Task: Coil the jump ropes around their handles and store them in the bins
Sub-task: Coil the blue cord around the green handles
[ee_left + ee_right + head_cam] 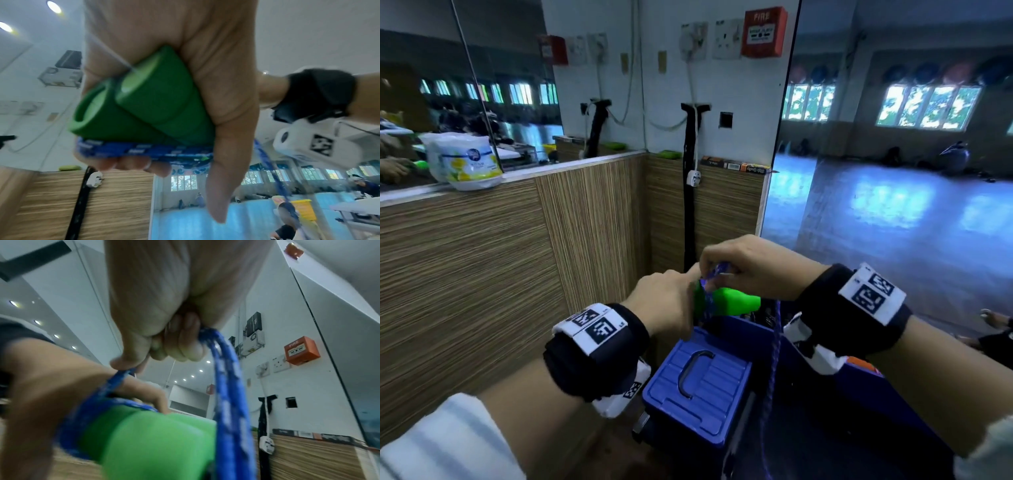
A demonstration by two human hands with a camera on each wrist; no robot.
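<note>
My left hand (667, 301) grips two green jump-rope handles (736, 302) side by side, held level above a blue bin (866, 383). In the left wrist view the handles (144, 104) fill my palm, with blue rope (144, 148) pressed under them by my fingers. My right hand (743, 270) sits just above the handles and pinches the blue rope (224, 369) between thumb and fingers. A loop of rope (82, 418) circles the green handles (154, 443). The free length of rope (774, 346) hangs down into the bin.
A blue lid (698, 380) with a dark handle lies tilted at the bin's left. A wood-panelled wall (517, 257) stands close on the left, with a white tub (465, 161) on its ledge. A black strap and white plug (693, 178) hang ahead. Mirrors flank the corner.
</note>
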